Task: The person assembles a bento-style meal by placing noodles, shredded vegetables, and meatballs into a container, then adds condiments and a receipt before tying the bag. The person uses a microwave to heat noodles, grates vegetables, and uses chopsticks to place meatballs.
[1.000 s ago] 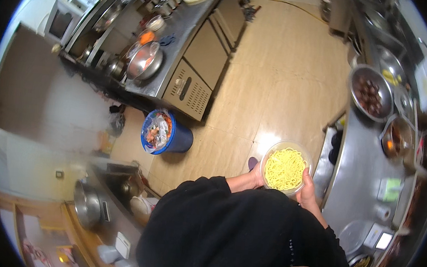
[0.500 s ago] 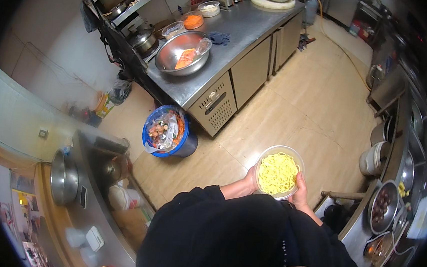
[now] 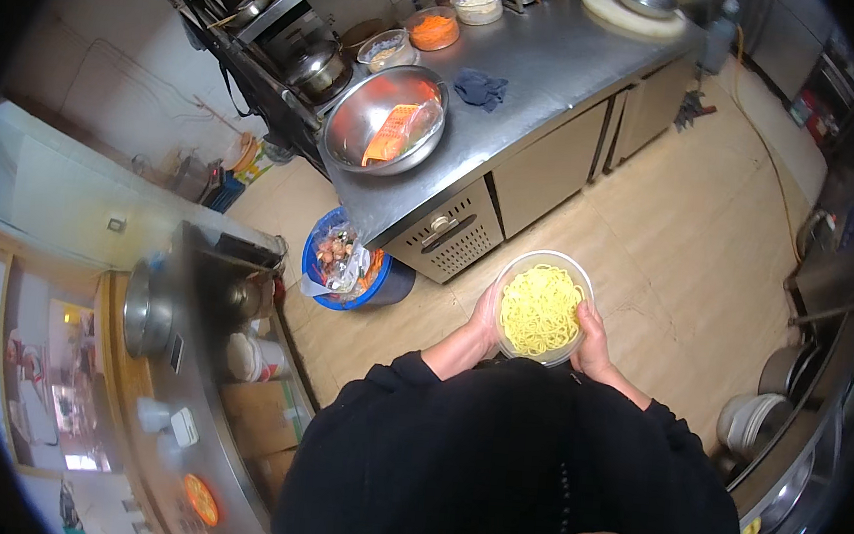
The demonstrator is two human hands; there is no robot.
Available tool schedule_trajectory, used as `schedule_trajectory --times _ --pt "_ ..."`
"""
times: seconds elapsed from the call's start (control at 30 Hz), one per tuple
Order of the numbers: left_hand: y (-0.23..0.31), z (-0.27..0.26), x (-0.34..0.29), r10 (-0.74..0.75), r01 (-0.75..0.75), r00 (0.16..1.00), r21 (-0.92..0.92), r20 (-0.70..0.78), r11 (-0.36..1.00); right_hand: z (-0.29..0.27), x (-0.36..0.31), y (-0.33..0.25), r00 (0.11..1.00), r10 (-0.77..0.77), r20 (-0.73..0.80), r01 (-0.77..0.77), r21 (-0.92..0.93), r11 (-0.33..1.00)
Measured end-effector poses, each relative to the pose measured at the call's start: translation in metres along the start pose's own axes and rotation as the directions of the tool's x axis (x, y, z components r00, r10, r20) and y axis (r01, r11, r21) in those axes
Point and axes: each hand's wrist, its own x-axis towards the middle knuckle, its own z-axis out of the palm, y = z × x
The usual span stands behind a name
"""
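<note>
Between my two hands sits a round clear plastic bowl point(image 3: 508, 277) filled with yellow noodles point(image 3: 541, 311), held upright in front of my body. My left hand point(image 3: 483, 328) is wrapped against the bowl's left side. On the right side my right hand point(image 3: 593, 342) grips it, the thumb over the rim. Ahead of the bowl is the corner of a steel counter point(image 3: 540, 110). On that counter a large steel mixing bowl point(image 3: 343, 125) contains an orange package point(image 3: 392, 136) and clear plastic.
A blue bin point(image 3: 377, 285) full of scraps stands by the counter's near corner. Shredded orange food point(image 3: 434, 31) and a dark cloth point(image 3: 481, 89) lie on the counter. At left is another worktop point(image 3: 217, 451); at right, white buckets point(image 3: 748, 425) beside a steel unit. Tiled floor point(image 3: 669, 246) lies between.
The counter and mixing bowl now appear nearer and larger. My hands still hold the noodle bowl, which has moved slightly up and left in view. The right-hand pans have mostly left the picture.
</note>
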Motion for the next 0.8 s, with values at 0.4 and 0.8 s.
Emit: schedule_trajectory --times 0.4,0.8 --pt "0.064 0.045 0.098 0.386 -0.391 0.92 -0.096 -0.066 0.915 0.007 0.176 -0.063 0.958 0.267 0.106 -0.272 0.032 0.962" --pt "0.223 0.026 0.169 0.332 -0.128 0.917 0.625 -0.221 0.77 0.045 0.375 -0.081 0.959 0.282 -0.036 -0.284 -0.145 0.948"
